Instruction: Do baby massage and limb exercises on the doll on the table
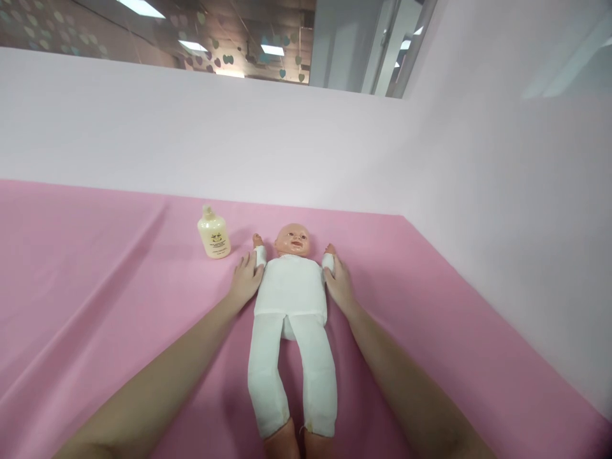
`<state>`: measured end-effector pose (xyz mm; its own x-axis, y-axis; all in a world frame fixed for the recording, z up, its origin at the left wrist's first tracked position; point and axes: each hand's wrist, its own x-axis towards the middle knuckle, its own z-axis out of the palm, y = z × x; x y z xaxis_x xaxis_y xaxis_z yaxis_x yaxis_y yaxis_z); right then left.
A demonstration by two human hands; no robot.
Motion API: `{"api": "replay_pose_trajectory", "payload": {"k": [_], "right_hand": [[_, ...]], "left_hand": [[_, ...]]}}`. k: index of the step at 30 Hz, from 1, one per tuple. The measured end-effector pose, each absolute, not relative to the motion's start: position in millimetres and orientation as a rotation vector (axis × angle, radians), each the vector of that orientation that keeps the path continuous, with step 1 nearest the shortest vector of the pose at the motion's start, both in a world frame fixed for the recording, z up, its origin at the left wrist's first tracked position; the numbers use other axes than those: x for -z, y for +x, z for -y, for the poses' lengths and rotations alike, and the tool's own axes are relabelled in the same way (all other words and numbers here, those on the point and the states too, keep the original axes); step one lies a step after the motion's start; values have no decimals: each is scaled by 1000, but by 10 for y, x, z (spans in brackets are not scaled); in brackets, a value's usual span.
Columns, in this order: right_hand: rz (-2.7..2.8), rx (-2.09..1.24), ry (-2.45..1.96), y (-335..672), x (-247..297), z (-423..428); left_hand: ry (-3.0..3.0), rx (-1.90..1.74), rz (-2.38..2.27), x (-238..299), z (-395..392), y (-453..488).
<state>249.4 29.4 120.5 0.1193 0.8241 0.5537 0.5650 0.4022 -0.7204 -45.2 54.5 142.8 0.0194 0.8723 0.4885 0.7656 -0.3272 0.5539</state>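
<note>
A baby doll point(292, 287) with a white cloth body lies face up on a pink sheet point(119, 299), its head away from me and its legs toward me. My left hand point(246, 278) is closed around the doll's raised arm on the left side. On the right, my right hand point(340, 285) grips the other raised arm, thumb on the inner side. The doll's small hands stick out beyond my fingers. A pale yellow lotion bottle point(215, 236) with dark print stands upright, a little beyond and left of my left hand, not touching it.
A white wall point(201, 134) rises behind the sheet, and another white wall point(516, 210) runs along the right. Above the back wall is a window point(248, 38) showing ceiling lights and hanging heart shapes. Folds cross the sheet at the left.
</note>
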Motion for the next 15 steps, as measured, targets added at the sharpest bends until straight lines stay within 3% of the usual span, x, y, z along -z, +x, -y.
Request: {"api": "replay_pose_trajectory", "payload": {"k": [7, 15], "right_hand": [[1460, -433, -1212, 2486, -1271, -238], [1333, -408, -1041, 2415, -1242, -231]], "left_hand": [[2064, -1164, -1675, -1551, -462, -476], [1918, -1421, -1370, -1545, -419, -403]]}}
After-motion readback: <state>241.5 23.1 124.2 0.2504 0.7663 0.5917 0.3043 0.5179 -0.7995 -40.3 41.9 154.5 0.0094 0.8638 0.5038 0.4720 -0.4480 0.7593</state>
